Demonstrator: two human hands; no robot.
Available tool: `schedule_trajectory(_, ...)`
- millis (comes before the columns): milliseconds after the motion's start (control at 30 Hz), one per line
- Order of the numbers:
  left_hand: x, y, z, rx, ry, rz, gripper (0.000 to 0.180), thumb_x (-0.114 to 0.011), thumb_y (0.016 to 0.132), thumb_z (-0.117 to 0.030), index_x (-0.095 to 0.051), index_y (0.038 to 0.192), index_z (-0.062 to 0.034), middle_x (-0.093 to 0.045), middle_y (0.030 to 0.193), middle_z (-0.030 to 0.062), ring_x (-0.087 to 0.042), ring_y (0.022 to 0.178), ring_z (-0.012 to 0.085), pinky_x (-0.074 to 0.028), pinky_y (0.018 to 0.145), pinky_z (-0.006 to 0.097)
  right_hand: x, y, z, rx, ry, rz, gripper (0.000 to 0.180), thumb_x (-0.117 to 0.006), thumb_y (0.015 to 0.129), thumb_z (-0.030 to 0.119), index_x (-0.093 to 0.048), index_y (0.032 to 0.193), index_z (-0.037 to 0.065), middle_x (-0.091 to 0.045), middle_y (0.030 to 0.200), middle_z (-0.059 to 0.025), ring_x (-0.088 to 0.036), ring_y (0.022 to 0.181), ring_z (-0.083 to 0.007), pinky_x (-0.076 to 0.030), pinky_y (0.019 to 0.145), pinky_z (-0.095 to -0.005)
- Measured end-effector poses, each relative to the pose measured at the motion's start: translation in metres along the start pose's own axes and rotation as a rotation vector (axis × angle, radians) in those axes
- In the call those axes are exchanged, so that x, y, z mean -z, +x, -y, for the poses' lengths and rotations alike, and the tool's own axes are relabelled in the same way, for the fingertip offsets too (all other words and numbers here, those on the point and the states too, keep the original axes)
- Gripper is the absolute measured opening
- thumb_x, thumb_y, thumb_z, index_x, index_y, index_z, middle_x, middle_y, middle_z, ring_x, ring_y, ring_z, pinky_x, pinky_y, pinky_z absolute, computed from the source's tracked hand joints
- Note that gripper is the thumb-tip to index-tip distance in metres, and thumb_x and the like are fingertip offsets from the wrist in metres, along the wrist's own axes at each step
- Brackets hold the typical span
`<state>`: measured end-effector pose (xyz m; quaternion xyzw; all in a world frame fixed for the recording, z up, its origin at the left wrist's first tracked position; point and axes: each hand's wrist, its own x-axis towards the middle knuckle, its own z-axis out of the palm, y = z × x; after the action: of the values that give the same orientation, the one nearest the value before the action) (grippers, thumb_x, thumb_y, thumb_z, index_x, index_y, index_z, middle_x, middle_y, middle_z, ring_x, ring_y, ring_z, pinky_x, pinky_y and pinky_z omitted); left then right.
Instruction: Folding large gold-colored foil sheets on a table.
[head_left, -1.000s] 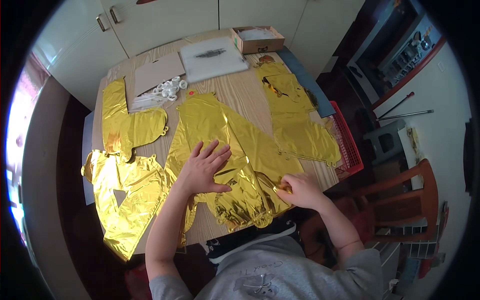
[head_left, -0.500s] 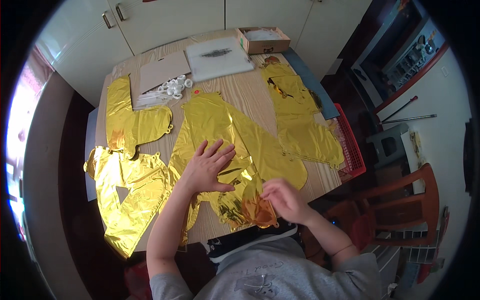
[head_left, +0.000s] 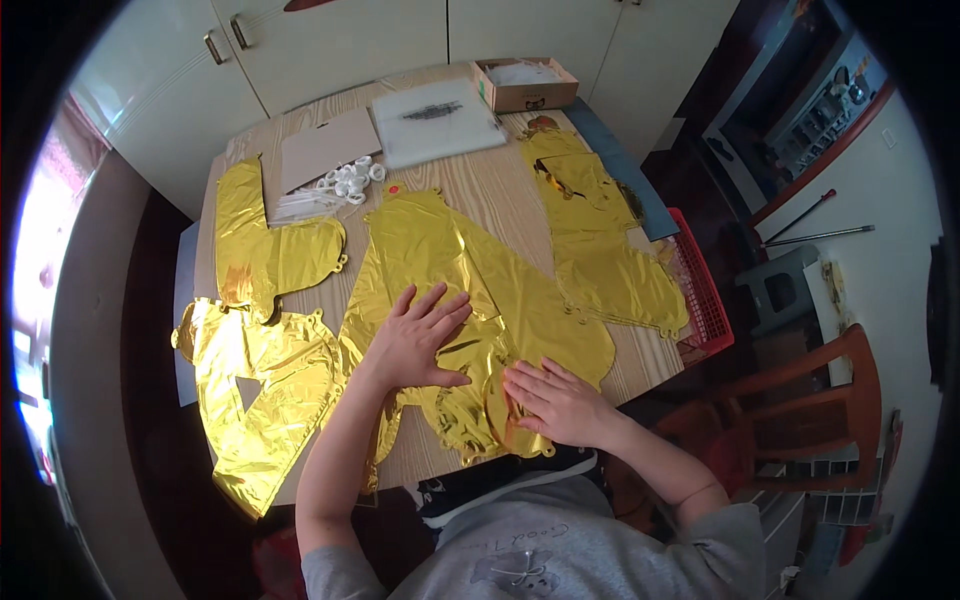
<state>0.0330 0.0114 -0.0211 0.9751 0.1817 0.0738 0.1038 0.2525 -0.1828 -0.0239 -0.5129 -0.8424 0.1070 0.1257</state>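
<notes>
A large, flat gold foil balloon lies spread over the middle of the table, wrinkled and shiny towards its near end. My left hand rests on it with the palm down and fingers spread. Nearer the table's front edge, my right hand lies flat over the balloon's near right part, fingers stretched out and close together. Neither hand holds anything. At the left are an L-shaped gold foil balloon and, below it, another gold foil balloon with a hole in it. Further gold foil balloons lie at the right.
Along the back of the wooden table are a beige card, white ribbon rolls, a stack of clear plastic bags and an open cardboard box. A red basket and a wooden chair stand to the right.
My right hand has gone from curled fingers over the balloon's near corner to lying flat on it, slightly further left. My left hand has stayed in place.
</notes>
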Motion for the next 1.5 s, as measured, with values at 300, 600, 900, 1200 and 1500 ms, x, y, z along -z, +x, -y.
schedule_trajectory(300,0.007,0.005,-0.010,-0.008,0.075,0.006,0.096,-0.061,0.070,-0.071,-0.042,0.139,-0.0072,-0.040,0.147,0.0085,-0.026,0.141,0.0311,-0.014,0.115,0.054,0.018,0.025,-0.027,0.115,-0.123,0.128,0.087,-0.055,0.078,0.066,-0.044,0.138,0.004,-0.037,0.147,-0.0116,-0.029,0.140,-0.0245,-0.020,0.115,-0.0470)
schedule_trajectory(600,0.015,0.026,-0.022,-0.030,-0.052,0.039,0.083,-0.060,0.077,-0.061,-0.046,0.136,-0.0049,-0.042,0.145,0.0116,-0.044,0.127,0.0314,-0.032,0.103,0.046,0.019,0.030,-0.034,0.153,-0.101,0.112,0.096,-0.055,0.074,0.074,-0.040,0.142,0.008,-0.037,0.147,-0.0124,-0.031,0.138,-0.0259,-0.022,0.112,-0.0453)
schedule_trajectory(900,0.007,0.032,-0.026,-0.073,0.018,-0.030,0.073,-0.060,0.080,-0.056,-0.050,0.128,-0.0018,-0.045,0.142,0.0130,-0.039,0.131,0.0335,-0.030,0.105,0.047,0.022,0.030,-0.033,0.122,-0.090,0.163,0.095,-0.056,0.075,0.072,-0.036,0.145,0.010,-0.035,0.148,-0.0132,-0.028,0.139,-0.0262,-0.019,0.113,-0.0470)
schedule_trajectory(1200,-0.010,0.033,-0.027,-0.079,-0.078,-0.036,0.086,-0.065,0.074,-0.061,-0.046,0.132,-0.0001,-0.041,0.142,0.0221,-0.031,0.138,0.0365,-0.022,0.113,0.051,0.022,0.032,-0.033,0.104,-0.106,0.208,0.098,-0.056,0.074,0.073,-0.035,0.145,0.009,-0.033,0.149,-0.0129,-0.027,0.140,-0.0256,-0.017,0.114,-0.0482)
schedule_trajectory(1500,-0.014,0.032,-0.026,-0.108,-0.047,-0.076,0.094,-0.068,0.068,-0.064,-0.046,0.135,-0.0025,-0.041,0.143,0.0209,-0.033,0.136,0.0370,-0.022,0.113,0.052,0.012,0.026,-0.043,0.132,-0.019,0.032,0.082,-0.059,0.082,0.059,-0.039,0.140,0.004,-0.034,0.148,-0.0130,-0.028,0.140,-0.0252,-0.021,0.114,-0.0480)
